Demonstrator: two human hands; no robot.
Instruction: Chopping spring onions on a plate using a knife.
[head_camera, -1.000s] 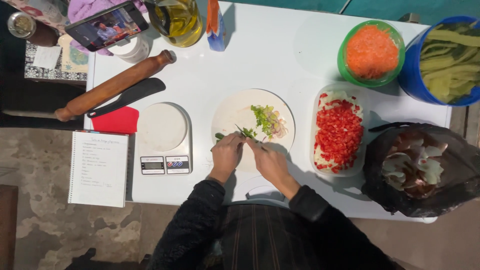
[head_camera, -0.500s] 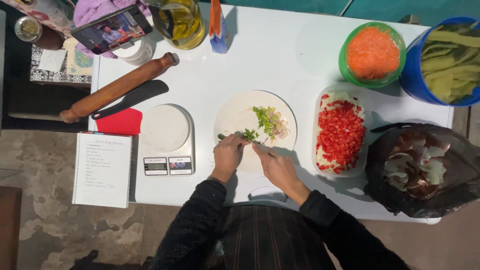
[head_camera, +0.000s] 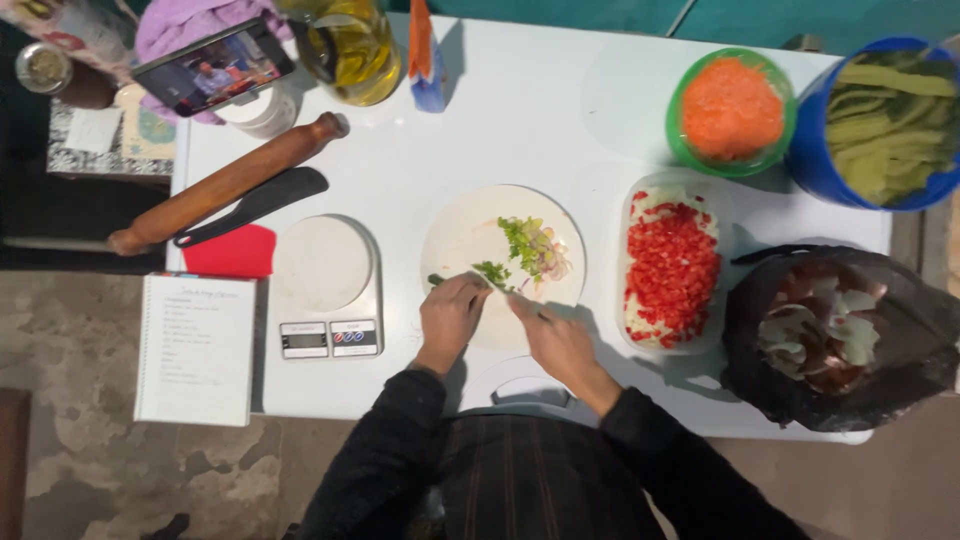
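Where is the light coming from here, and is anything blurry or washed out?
Head view: hard light throws shadows down-right of the green bowl and black bag; the white table is nearly blown out; both hands, left hand and right hand, look slightly soft.

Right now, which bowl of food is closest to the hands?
The clear tub of chopped red bits, just right of the round board where both hands are cutting greens. The green bowl of orange shreds and the blue bowl sit farther back.

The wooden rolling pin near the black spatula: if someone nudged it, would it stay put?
Probably not. The rolling pin is a round cylinder lying on the smooth white table, so it would likely roll. It looks like solid wood, so likely stiff and fairly heavy.
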